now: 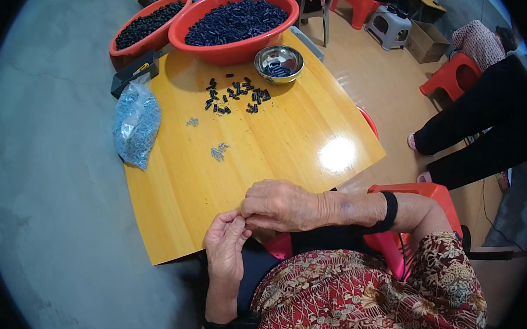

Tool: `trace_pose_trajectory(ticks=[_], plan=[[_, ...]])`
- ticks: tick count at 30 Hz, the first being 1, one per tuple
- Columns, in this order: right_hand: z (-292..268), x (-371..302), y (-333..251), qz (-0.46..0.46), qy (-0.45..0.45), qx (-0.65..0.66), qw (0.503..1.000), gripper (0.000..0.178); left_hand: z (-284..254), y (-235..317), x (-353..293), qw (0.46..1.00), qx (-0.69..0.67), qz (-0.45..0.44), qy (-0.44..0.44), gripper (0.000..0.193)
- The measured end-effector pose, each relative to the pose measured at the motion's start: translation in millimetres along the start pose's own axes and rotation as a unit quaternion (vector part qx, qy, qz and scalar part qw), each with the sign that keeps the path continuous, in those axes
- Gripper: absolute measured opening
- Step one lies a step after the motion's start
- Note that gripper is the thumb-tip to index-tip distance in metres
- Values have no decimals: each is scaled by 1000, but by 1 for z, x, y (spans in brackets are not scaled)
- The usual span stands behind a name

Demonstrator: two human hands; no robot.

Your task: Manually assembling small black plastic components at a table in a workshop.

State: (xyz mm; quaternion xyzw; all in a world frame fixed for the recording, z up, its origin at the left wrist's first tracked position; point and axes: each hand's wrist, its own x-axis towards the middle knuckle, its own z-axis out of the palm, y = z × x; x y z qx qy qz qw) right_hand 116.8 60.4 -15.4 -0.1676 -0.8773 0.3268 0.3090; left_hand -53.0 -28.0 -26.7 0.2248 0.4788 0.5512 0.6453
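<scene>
My left hand (225, 243) and my right hand (284, 204) meet at the fingertips over the near edge of the yellow table (274, 145). Both are closed in a pinch, and whatever lies between the fingers is too small or hidden to name. Beyond them on the tabletop are two little heaps of tiny silvery parts, a nearer heap (218, 152) and a farther heap (193, 122). Farther off, several short black cylindrical pieces (234, 93) lie scattered. A shiny metal bowl (294, 57) holds more dark pieces.
A large red basin (231, 52) full of dark pieces stands at the table's far end, beside an orange-red tub (168, 30). A clear bag of small bluish-silver parts (137, 127) lies along the left edge near a black box (135, 72). People sit and stand around red stools (453, 78).
</scene>
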Motion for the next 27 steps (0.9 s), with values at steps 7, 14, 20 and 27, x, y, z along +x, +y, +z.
trace_pose_trajectory(ticks=[7, 14, 20, 27], plan=[[-2, -10, -2, 25, 16, 39, 999, 15, -2, -10, -3, 998, -46, -28, -13, 13], [-4, -8, -3, 58, 32, 67, 996, 14, 0, -10, -7, 999, -32, 5, -5, 15], [-3, 8, 6, 67, 24, 66, 995, 17, -8, -5, 2, 999, -4, 47, 2, 14], [33, 63, 10, 31, 0, 85, 996, 17, -29, 7, -11, 994, -9, 47, 96, 24]])
